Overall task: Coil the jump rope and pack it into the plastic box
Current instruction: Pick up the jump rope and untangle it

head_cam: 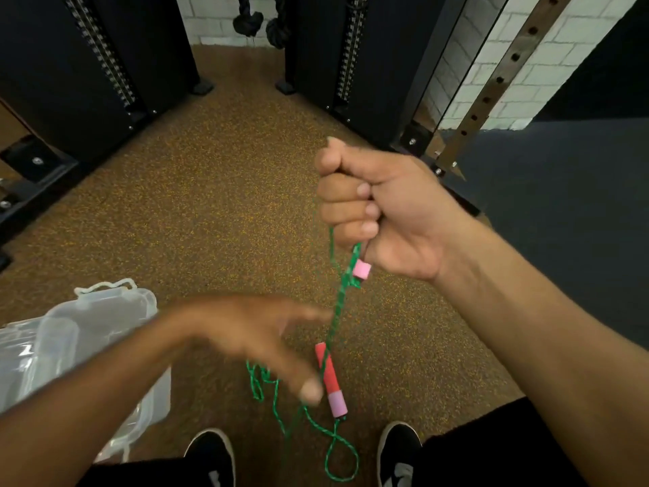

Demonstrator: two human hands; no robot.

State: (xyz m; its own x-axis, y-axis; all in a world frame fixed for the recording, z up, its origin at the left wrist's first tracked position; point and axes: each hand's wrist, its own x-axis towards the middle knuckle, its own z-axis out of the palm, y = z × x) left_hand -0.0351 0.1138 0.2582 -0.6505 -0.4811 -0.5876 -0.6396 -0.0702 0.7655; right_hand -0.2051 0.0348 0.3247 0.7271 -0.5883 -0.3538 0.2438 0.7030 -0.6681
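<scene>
Your right hand [379,209] fists 1 handle of the jump rope [337,311]; your blurred left hand [260,339] seems spread open beside it.

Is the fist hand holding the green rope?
Touching. The head view shows the right hand closed in a fist, with the green rope hanging straight out beneath it.

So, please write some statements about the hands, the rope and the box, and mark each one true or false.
1. The right hand is closed in a fist around the green rope. True.
2. The left hand grips the red handle. False: its fingers are spread and blurred.
3. The plastic box is at the lower left. True.
4. The rope already lies coiled inside the box. False: it hangs from the right hand.
</scene>
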